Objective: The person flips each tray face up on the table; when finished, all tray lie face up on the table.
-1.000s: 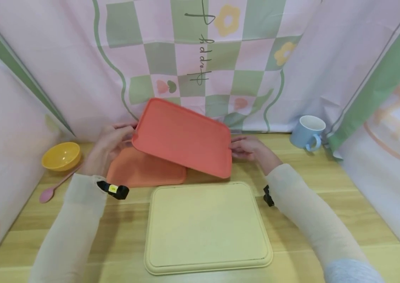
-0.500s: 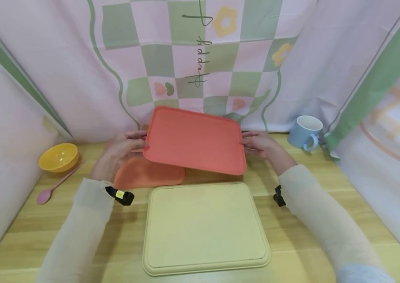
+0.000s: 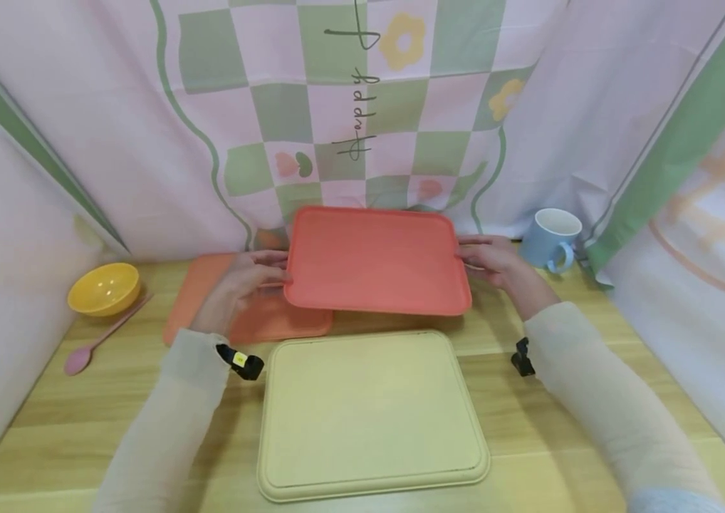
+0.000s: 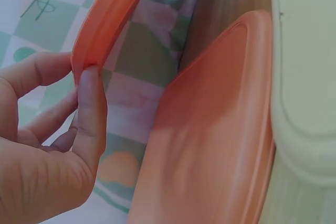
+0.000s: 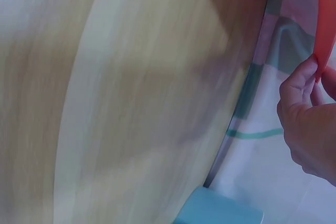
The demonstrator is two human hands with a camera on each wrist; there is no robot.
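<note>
A red rectangular tray (image 3: 378,260) with a raised rim is held above the back of the table, between both hands. My left hand (image 3: 243,285) pinches its left short edge; the left wrist view shows thumb and fingers on the rim (image 4: 105,24). On the opposite edge, my right hand (image 3: 497,263) pinches the tray, also seen at the border of the right wrist view. Beneath and left of it lies an orange tray (image 3: 288,320), partly covered by the left hand and the red tray. A pale yellow tray (image 3: 372,413) lies flat in front.
At the left stand a yellow bowl (image 3: 105,291) and, beside it, a pink spoon (image 3: 79,360). A light blue mug (image 3: 550,239) stands at the back right. Printed curtains (image 3: 401,107) hang behind the wooden table (image 3: 567,420) and at both sides.
Both hands have carried the red tray to the right and slightly lower, and its slant has levelled out. More of the orange tray's left part shows now.
</note>
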